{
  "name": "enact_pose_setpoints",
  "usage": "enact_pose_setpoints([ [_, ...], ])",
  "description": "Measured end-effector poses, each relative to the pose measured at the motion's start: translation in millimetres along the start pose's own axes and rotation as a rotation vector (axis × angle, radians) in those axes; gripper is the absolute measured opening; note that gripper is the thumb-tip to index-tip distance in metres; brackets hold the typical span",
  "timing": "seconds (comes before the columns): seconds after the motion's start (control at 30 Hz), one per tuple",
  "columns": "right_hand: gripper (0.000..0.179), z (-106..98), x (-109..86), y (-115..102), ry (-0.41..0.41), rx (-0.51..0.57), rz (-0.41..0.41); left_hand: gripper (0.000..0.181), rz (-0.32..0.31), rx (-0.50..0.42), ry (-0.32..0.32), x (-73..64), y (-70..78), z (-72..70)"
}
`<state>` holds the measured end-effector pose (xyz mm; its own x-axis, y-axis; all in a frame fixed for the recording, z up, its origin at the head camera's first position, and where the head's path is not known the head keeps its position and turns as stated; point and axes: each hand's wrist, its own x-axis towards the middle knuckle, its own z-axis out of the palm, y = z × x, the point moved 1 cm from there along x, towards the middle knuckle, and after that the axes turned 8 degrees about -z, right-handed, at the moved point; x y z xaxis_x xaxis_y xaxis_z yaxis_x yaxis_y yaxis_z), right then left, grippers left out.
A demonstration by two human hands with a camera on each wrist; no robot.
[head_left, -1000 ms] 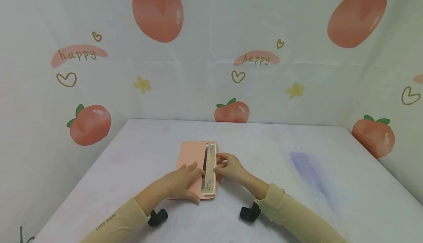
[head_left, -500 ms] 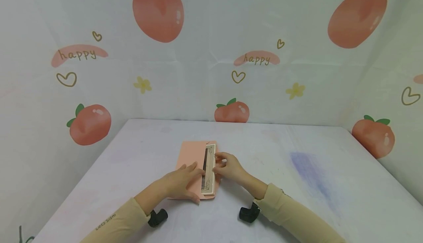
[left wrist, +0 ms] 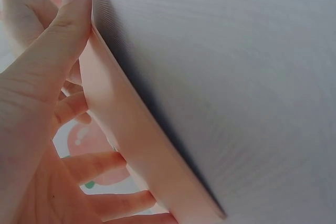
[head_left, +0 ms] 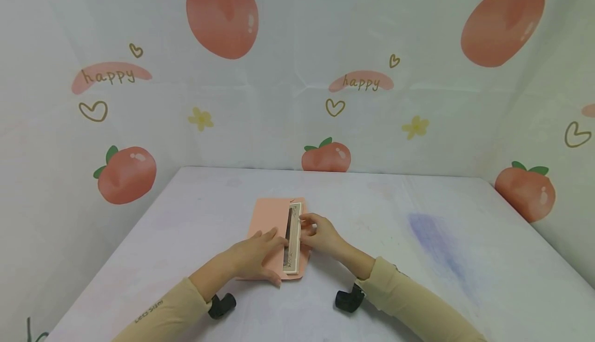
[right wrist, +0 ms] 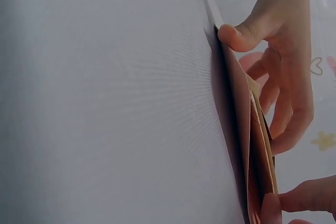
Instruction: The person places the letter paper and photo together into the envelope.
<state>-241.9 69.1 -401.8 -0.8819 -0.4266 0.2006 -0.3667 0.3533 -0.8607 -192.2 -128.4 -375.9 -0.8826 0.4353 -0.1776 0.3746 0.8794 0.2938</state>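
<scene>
A pink envelope point(head_left: 269, 215) lies on the white table, its opening toward the right. From that opening sticks a pale card point(head_left: 294, 238) with an ornate printed border and a dark strip along its left part; the rest is hidden inside the envelope. My left hand point(head_left: 257, 254) rests spread on the envelope's front, fingertips touching it and thumb at its near edge, as the left wrist view also shows. At the card's right edge, my right hand point(head_left: 323, 234) pinches it between thumb and fingers. In the right wrist view the card point(right wrist: 269, 156) stands slightly raised from the lower flap.
The white table point(head_left: 372, 202) has a bluish smudge point(head_left: 439, 249) on the right. A white curtain point(head_left: 288, 37) printed with fruit and hearts hangs behind. Black wrist cameras point(head_left: 349, 299) sit under both sleeves.
My right hand has shifted slightly left with the card, whose edge now sits farther left, baring more of the pink flap. The left hand and envelope have stayed in place.
</scene>
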Motion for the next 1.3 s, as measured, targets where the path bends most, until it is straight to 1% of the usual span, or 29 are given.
enact_pose_setpoints([
  [0.07,0.048,0.2,0.3,-0.1,-0.006,0.010,0.002,0.080,0.000,-0.001,-0.001,0.0,0.1,-0.3],
  [0.37,0.047,1.1,1.6,-1.4,-0.011,-0.007,-0.006,0.080,0.006,-0.001,-0.002,0.6,-0.1,-0.8],
  [0.5,0.047,1.9,1.7,-3.3,-0.013,-0.022,0.001,0.080,-0.008,-0.002,-0.008,0.2,0.4,-0.8],
  [0.6,0.047,3.1,2.1,-5.2,-0.013,-0.004,0.023,0.080,-0.020,-0.003,-0.013,-0.5,0.9,-0.9],
  [0.83,0.048,6.6,3.6,-5.1,-0.023,0.107,0.083,0.080,-0.009,-0.007,-0.007,-0.6,0.5,-0.6],
  [1.03,0.047,8.2,3.9,-5.3,-0.027,0.117,0.094,0.080,-0.014,-0.015,-0.008,-0.1,-0.2,0.5],
  [1.3,0.047,8.7,5.1,-1.3,-0.044,0.126,0.090,0.080,-0.024,-0.014,-0.012,-0.2,-0.3,0.7],
])
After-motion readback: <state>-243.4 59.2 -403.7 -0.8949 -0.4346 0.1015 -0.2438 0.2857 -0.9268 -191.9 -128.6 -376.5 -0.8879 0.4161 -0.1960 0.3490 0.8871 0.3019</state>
